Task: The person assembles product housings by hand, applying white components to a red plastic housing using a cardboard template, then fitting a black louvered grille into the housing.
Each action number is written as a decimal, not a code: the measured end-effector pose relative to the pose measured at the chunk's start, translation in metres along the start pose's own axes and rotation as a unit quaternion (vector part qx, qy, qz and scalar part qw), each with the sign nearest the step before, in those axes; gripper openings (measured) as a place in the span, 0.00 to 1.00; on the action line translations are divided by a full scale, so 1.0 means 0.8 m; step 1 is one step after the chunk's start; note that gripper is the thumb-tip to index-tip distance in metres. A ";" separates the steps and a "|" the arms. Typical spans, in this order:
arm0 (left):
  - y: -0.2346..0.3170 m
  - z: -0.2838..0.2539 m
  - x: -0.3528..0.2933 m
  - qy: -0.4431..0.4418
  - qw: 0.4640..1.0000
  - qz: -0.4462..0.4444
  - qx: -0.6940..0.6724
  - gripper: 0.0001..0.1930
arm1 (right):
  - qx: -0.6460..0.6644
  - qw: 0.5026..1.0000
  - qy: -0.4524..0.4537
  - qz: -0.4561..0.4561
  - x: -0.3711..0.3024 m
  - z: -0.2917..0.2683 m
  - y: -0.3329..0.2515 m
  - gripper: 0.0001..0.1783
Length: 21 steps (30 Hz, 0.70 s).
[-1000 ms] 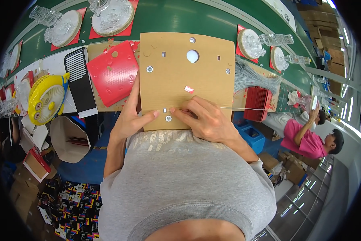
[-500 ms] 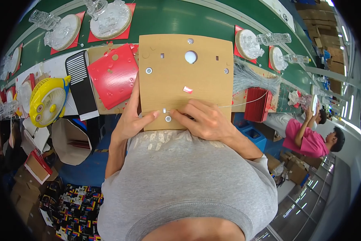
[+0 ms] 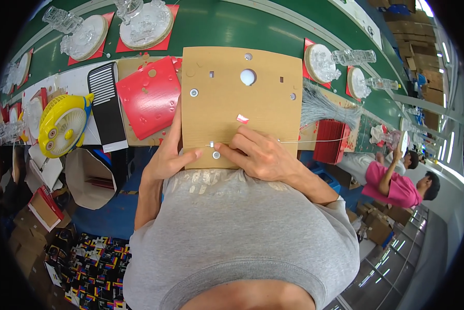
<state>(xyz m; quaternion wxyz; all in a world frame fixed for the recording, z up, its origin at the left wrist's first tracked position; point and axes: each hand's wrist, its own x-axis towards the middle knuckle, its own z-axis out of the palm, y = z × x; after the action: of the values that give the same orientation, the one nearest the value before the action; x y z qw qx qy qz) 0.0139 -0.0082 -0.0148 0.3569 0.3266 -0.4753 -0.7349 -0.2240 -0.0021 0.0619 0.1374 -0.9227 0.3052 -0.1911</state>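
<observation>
A brown cardboard panel [image 3: 221, 113] stands in front of my chest. It has a round hole, small slots and several white round pieces set in it. My left hand [image 3: 166, 160] grips its left edge, thumb on the front face near the lower slot and fingers behind. My right hand [image 3: 260, 156] pinches a thin pale wire [image 3: 314, 141] at the small lower slot [image 3: 212, 144]. The wire's tip pokes out just left of the slot, and its long end trails off to the right. A small red-and-white scrap [image 3: 242, 119] sits on the panel above my right hand.
Left of the panel lie a red sheet [image 3: 148, 98], a black panel [image 3: 106, 106] and a yellow fan [image 3: 65, 126]. To the right are a wire bundle [image 3: 327, 106] and stacked red pieces [image 3: 331, 140]. Clear glass-like pieces on round bases [image 3: 147, 26] line the green bench. A person [image 3: 392, 178] works at far right.
My right fingers have moved slightly left to the slot. The wire's tip now shows beyond the slot, and the trailing length looks straighter. My left hand keeps its grip.
</observation>
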 end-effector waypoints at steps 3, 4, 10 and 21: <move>0.003 0.001 -0.001 -0.021 0.999 0.012 -0.027 0.57 | 0.026 0.999 0.016 0.023 -0.009 0.004 0.001 0.23; 0.005 0.001 0.001 -0.023 0.999 0.006 -0.040 0.57 | 0.035 0.999 0.024 0.033 -0.011 0.004 0.005 0.23; 0.003 0.001 0.003 -0.018 0.999 0.000 -0.030 0.58 | 0.010 1.000 0.020 0.000 -0.013 -0.002 0.008 0.23; 0.004 -0.005 0.014 0.080 0.978 0.155 0.117 0.47 | 0.046 0.995 0.077 0.040 -0.008 -0.004 0.027 0.16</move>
<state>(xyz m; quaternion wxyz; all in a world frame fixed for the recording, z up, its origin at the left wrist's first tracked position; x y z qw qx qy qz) 0.0124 -0.0204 -0.0146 0.4627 0.3460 -0.5725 -0.5817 -0.2410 -0.0154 0.0552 0.1630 -0.8852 0.3420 -0.2699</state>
